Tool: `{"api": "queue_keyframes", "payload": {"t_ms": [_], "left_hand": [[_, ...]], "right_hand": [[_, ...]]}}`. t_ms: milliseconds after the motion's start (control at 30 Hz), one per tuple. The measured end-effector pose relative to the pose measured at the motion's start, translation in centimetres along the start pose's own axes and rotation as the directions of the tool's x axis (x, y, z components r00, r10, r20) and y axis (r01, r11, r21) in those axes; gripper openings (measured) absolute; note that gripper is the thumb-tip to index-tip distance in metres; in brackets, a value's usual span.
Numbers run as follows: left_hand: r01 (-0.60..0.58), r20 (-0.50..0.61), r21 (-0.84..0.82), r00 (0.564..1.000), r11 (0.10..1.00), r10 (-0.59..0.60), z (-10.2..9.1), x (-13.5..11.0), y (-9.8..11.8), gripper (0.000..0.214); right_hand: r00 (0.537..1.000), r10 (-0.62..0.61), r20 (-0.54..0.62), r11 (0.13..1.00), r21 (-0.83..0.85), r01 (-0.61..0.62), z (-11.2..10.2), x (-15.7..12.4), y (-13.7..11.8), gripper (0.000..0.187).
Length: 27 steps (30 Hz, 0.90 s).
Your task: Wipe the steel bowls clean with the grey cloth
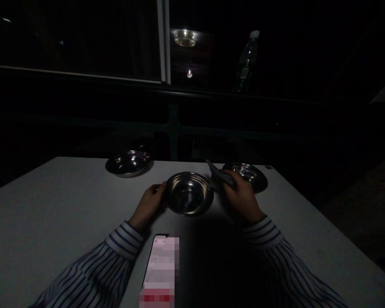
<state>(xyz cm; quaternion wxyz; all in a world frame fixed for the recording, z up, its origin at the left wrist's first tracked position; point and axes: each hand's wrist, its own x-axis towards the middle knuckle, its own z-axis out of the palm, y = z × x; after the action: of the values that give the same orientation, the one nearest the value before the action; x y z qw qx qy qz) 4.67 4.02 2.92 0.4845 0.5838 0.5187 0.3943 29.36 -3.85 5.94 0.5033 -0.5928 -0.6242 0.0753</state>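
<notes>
Fingers (pixel 163 187) of the left hand (pixel 147 206) pinch the left rim of the middle bowl (pixel 189 194); those underneath are hidden. On the other side, the right hand (pixel 244 199) has its fingers clamped on a grey cloth (pixel 220 174), one corner poking up, close by the bowl's right rim; whether cloth and metal touch is too dark to tell. The bowl sits upright on the tabletop (pixel 67 201), between the hands, with the phone (pixel 162 265) nearer the person. Farther back are the left bowl (pixel 128 163) and, partly behind the right hand, the right bowl (pixel 259 179).

The step in hand looks like wiping the middle bowl. From here, the work seems to call for a steady left hold and light cloth pressure, so the bowl doesn't skid.
</notes>
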Motion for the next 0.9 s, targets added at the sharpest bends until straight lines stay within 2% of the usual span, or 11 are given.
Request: {"api": "queue_keyframes", "payload": {"t_ms": [67,167,267,433,567,700,900], "left_hand": [[0.078,0.033,-0.106,0.997,0.991,-0.075,0.6,-0.5,-0.6,0.051],[0.118,0.083,-0.173,0.991,0.978,-0.105,1.2,-1.0,-1.1,0.043],[0.144,0.162,-0.228,0.981,0.963,-0.109,1.3,-1.1,-1.6,0.032],[0.122,0.192,-0.377,0.980,0.918,-0.051,0.8,-0.7,-2.0,0.040],[0.092,0.153,-0.388,0.988,0.917,-0.034,0.5,-0.3,-2.1,0.051],[0.074,0.188,-0.407,0.982,0.910,0.004,0.8,-0.4,-2.2,0.054],[0.079,0.157,-0.411,0.987,0.908,-0.015,1.3,-0.6,-2.1,0.057]], "right_hand": [[0.985,-0.148,0.084,0.965,-0.205,0.163,0.8,-1.2,-0.1,0.034],[0.968,-0.193,0.159,0.923,-0.304,0.234,2.0,-2.4,-0.1,0.034],[0.968,-0.172,0.180,0.924,-0.312,0.222,2.5,-3.0,0.1,0.034],[0.960,-0.180,0.213,0.920,-0.309,0.241,3.1,-3.5,0.9,0.042],[0.917,-0.256,0.307,0.894,-0.284,0.345,3.8,-3.8,1.7,0.048],[0.855,-0.302,0.421,0.872,-0.240,0.426,4.3,-3.8,2.6,0.049],[0.814,-0.231,0.532,0.874,-0.254,0.414,4.8,-3.6,3.9,0.056]]}}
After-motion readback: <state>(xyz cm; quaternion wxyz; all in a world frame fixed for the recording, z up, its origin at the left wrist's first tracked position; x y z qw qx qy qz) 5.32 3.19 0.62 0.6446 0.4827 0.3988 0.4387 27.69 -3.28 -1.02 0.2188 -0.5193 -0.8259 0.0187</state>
